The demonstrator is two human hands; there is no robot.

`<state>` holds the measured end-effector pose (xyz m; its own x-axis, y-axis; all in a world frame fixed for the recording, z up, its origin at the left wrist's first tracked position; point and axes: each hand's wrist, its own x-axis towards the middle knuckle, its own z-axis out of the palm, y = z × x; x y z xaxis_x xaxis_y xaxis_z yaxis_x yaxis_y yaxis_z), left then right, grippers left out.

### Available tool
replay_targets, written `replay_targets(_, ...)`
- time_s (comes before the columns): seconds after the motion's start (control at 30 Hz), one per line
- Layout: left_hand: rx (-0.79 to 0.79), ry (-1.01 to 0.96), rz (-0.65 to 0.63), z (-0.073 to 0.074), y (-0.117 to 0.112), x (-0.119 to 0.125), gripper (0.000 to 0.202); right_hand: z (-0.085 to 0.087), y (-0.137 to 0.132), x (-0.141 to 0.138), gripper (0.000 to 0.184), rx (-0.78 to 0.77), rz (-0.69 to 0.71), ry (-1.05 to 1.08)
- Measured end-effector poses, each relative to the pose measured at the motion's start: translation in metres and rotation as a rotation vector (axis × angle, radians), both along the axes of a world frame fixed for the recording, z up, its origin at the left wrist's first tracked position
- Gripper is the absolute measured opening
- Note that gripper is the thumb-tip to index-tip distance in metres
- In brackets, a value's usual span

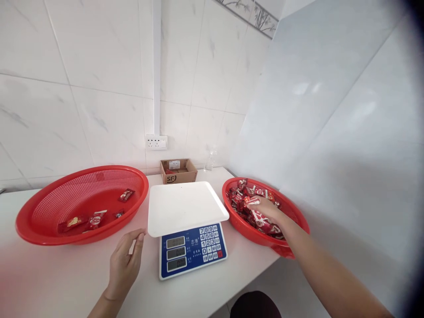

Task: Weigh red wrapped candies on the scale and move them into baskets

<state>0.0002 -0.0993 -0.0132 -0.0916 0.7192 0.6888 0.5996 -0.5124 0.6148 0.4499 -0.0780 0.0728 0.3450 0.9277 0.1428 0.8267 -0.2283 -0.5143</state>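
Note:
My right hand reaches into the red basket on the right, which holds many small snacks in red wrappers. Its fingers are closed on a red and white wrapped snack; part of the grip is hidden. Close to the near left corner of a white weighing pan is my left hand, fingers curled with thumb and forefinger tips close together and nothing seen in them. Whether it touches the pan I cannot tell. The pan sits bare on a digital scale with a blue keypad panel.
A larger red basket on the left holds several wrapped snacks. Behind the scale stand an open cardboard box and a clear plastic item by the wall. The white table ends at the front right; a grey panel rises on the right.

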Motion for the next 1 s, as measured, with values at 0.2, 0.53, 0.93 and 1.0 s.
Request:
replay_targets(0.2, -0.049, -0.025, 0.015, 0.001, 0.0, 0.0, 0.024, 0.011, 0.001, 0.012, 0.019, -0.082, 0.015, -0.006)
replay_targets(0.53, -0.058, -0.069, -0.005, -0.003, 0.003, 0.001, 0.024, 0.027, 0.013, -0.021, 0.04, -0.02, 0.0, 0.076)
replay_targets(0.93, -0.081, -0.113, -0.004, -0.002, 0.004, 0.0, 0.024, 0.027, 0.052, -0.178, 0.022, -0.262, 0.518, 0.337)
replay_targets(1.0, -0.076, -0.118, -0.008, -0.002, 0.004, 0.0, 0.024, 0.023, 0.058, -0.187, 0.022, -0.23, 0.498, 0.355)
